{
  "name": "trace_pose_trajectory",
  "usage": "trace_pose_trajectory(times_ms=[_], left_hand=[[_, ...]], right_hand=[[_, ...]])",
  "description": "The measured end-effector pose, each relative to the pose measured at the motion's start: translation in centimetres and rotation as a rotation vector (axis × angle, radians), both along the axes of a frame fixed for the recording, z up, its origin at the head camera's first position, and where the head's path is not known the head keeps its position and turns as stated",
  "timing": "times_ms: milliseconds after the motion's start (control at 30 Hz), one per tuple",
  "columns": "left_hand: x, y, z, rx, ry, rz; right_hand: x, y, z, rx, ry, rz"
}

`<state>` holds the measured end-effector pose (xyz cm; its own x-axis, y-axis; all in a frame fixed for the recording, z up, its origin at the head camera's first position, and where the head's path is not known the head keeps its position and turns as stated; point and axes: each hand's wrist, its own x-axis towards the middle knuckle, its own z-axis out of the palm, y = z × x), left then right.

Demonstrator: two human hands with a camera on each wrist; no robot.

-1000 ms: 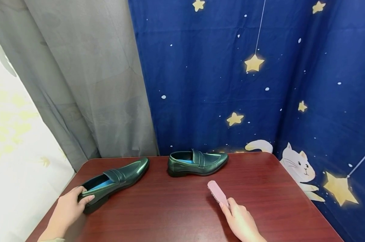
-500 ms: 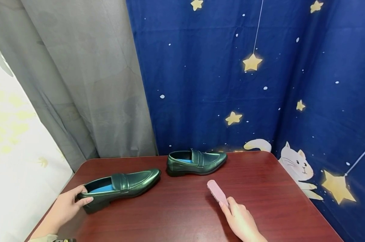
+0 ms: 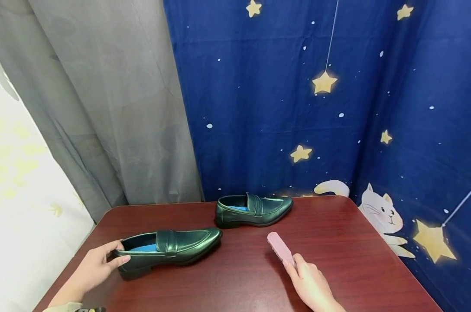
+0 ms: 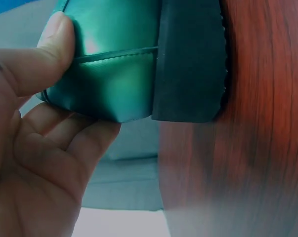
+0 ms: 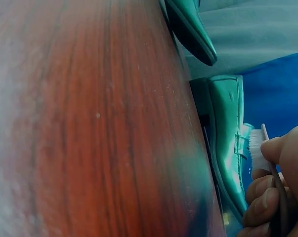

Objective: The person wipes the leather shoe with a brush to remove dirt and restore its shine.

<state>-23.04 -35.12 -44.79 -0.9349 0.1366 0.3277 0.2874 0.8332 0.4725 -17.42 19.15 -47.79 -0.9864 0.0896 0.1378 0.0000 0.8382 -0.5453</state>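
Over the left edge of the surface (image 3: 227, 286), the left hand (image 3: 96, 265) pinched the held shoe (image 3: 194, 243), dark green, at its heel end, thumb against the near side. That shoe reached across the left part of the surface, toe pointing right; whether its heel touched down, couldn't tell. Next over, by the far edge just right of the middle, the second shoe (image 3: 266, 212) sat upright, toe right too, no hand on it. Closer to the front edge, right of the middle, the right hand (image 3: 309, 281) gripped the pink brush (image 3: 280, 248), fingers curled round its handle. Its bristles (image 5: 256, 148) faced left, clear of both shoes. Progress, my read: setup done, one shoe and the brush in hand; no bristle contact at that moment. Brushing the held shoe seemed left. Leather didn't show whether either shoe was finished.
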Motion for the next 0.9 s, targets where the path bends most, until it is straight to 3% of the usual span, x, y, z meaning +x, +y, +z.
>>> trace_pose_trajectory(times_ms=[367, 567, 900], left_hand=[[-0.4, 2.6, 0.3, 0.055, -0.052, -0.054], [-1.1, 4.2, 0.6, 0.079, -0.078, -0.095], [-2.5, 6.8, 0.6, 0.114, -0.133, -0.237]], right_hand=[[0.2, -0.6, 0.4, -0.01, 0.005, 0.013], [0.1, -1.1, 0.4, -0.015, 0.051, 0.018], [0.1, -1.9, 0.7, -0.024, 0.059, 0.031]])
